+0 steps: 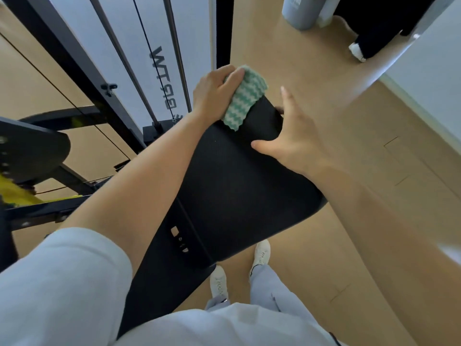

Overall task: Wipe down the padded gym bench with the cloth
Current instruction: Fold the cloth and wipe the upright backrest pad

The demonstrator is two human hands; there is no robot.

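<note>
The black padded bench [232, 186] runs from below me up to the middle of the head view. A green-and-white wavy cloth [245, 97] lies over the pad's far end. My left hand [214, 92] grips the cloth and presses it on the pad's far left corner. My right hand [290, 136] rests on the pad's right edge, thumb on top and fingers spread over the side, a little nearer to me than the cloth.
A black cable machine frame [82, 71] with steel guide rods [177, 53] stands to the left. A grey bin [301, 11] and another person's dark trouser leg and white shoe [359, 51] are at the far right. My white shoes [260, 255] stand beside the bench.
</note>
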